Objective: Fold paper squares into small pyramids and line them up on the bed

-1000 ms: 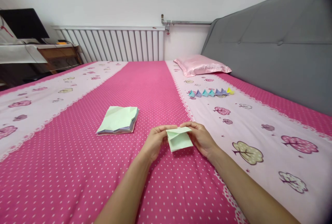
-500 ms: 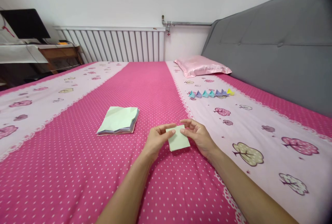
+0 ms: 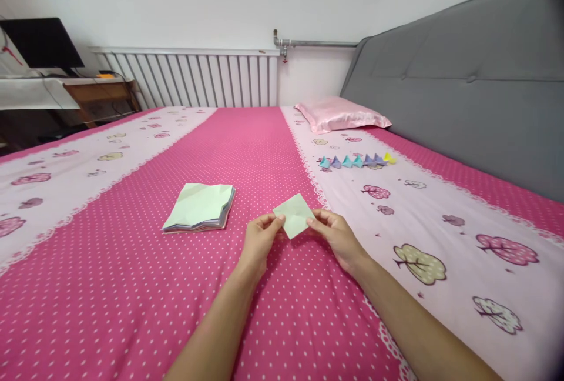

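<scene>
A small folded pale green paper (image 3: 294, 215) is held just above the pink dotted bedspread (image 3: 132, 287), turned so it looks like a diamond. My left hand (image 3: 259, 241) pinches its left corner with fingertips closed. My right hand (image 3: 335, 235) pinches its right edge the same way. To the left of my hands a stack of creased paper sheets (image 3: 200, 207), pale green on top, lies flat on the bed.
A row of several small folded paper pieces (image 3: 356, 160) in blue, purple and yellow sits on the pale strip at the right. A pink pillow (image 3: 341, 113) lies by the grey headboard (image 3: 462, 75). A white radiator (image 3: 194, 78) and a desk (image 3: 66, 90) stand beyond the bed.
The green paper has been folded shut into a small square, then turned to a diamond and lifted slightly farther from me. Both hands shifted with it.
</scene>
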`<move>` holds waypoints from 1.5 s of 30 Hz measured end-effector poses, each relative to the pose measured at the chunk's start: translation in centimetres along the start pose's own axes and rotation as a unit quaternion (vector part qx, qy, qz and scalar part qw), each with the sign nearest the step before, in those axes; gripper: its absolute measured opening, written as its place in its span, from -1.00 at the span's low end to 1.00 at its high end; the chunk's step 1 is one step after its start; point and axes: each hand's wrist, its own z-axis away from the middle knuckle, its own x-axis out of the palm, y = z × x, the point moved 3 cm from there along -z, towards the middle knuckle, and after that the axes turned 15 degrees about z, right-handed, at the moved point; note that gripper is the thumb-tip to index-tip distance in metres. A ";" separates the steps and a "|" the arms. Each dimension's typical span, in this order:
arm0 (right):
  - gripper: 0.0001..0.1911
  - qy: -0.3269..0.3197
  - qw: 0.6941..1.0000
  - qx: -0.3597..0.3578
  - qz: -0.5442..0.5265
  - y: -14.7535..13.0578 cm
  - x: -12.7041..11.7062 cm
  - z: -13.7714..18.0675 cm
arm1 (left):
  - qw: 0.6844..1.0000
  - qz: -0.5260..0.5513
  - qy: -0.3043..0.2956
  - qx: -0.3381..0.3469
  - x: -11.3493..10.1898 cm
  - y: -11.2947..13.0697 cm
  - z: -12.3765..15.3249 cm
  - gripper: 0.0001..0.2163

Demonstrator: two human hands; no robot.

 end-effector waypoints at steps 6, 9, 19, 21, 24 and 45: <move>-0.64 -0.015 1.000 -0.017 0.022 0.2 0.1 0.0 | 0.999 -0.029 -0.019 -0.008 0.0 -0.1 0.0 -0.72; -0.66 0.005 1.000 -0.017 0.017 0.3 -0.1 -0.1 | 0.998 -0.050 -0.033 -0.008 0.0 -0.3 -0.2 -0.71; -0.72 0.063 0.997 0.033 0.005 0.6 -0.3 -0.1 | 0.989 -0.062 -0.080 -0.108 0.9 -1.1 0.6 -0.63; -0.73 0.066 0.998 0.025 0.000 0.7 -0.4 -0.2 | 0.988 -0.059 -0.083 -0.116 0.8 -1.3 0.6 -0.68; -0.72 0.079 0.997 0.021 -0.009 0.8 -0.6 -0.4 | 0.988 -0.053 -0.083 -0.119 0.6 -1.3 0.4 -0.73; -0.76 0.132 0.991 -0.022 0.007 0.5 -1.4 -0.7 | 0.992 -0.056 -0.068 -0.093 0.4 -0.9 0.0 -0.73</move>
